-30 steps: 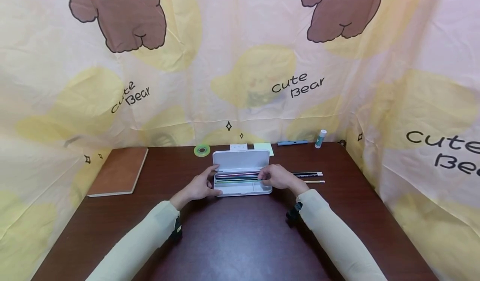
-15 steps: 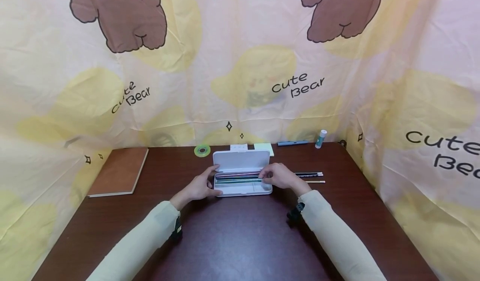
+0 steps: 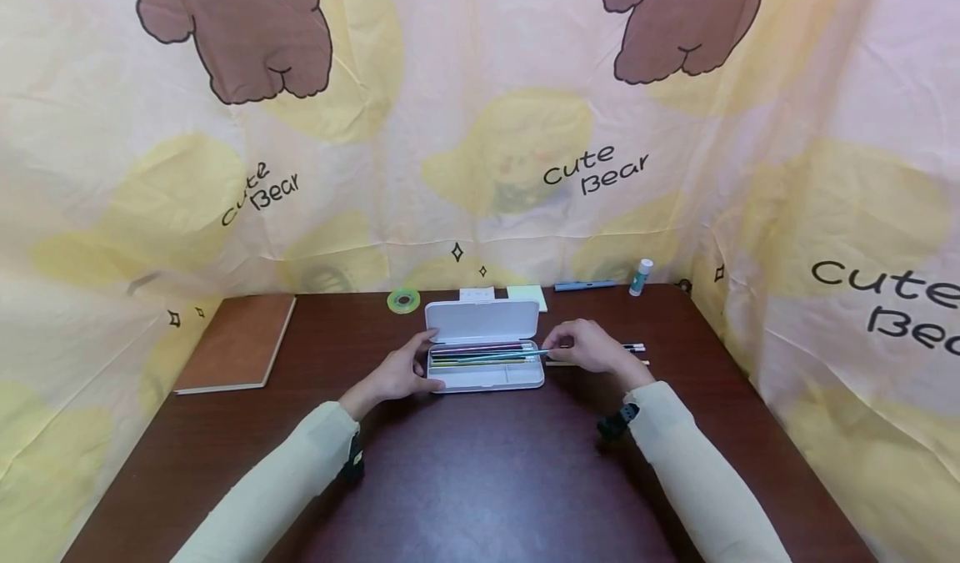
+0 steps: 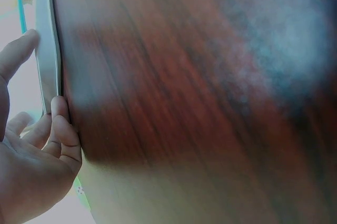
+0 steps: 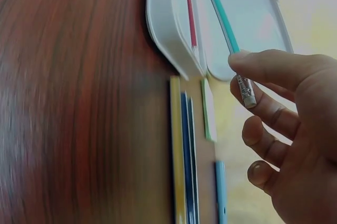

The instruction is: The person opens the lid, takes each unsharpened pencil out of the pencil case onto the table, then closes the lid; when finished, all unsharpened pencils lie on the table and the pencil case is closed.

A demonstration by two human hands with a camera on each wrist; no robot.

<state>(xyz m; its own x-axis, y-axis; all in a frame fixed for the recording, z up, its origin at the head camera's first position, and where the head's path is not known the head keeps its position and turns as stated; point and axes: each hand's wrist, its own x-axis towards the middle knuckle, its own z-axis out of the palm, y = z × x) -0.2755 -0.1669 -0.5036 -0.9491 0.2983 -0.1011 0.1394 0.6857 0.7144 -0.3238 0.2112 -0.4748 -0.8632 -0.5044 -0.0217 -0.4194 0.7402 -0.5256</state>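
A white pencil case (image 3: 487, 382) lies on the table with its lid (image 3: 482, 321) raised at the back. Several coloured pencils (image 3: 468, 349) rest in its rear part. My left hand (image 3: 396, 374) grips the case's left end, thumb at the front corner and fingers toward the lid. Just off the right end, my right hand (image 3: 592, 349) pinches a teal pencil (image 5: 221, 16) between thumb and forefinger, close to its white eraser. That pencil slants over the case, its far end reaching above the other pencils. In the right wrist view the remaining right fingers are loosely bent.
Right of the case lie several loose pencils (image 5: 177, 150), partly behind my right hand. Along the back stand or lie green tape (image 3: 403, 300), sticky notes (image 3: 528, 294), a blue pen (image 3: 585, 285) and a glue stick (image 3: 641, 278). A brown notebook (image 3: 238, 342) lies at left.
My right hand has moved right, from over the case to beyond its right end, drawing the teal pencil along. My left hand stays on the case.
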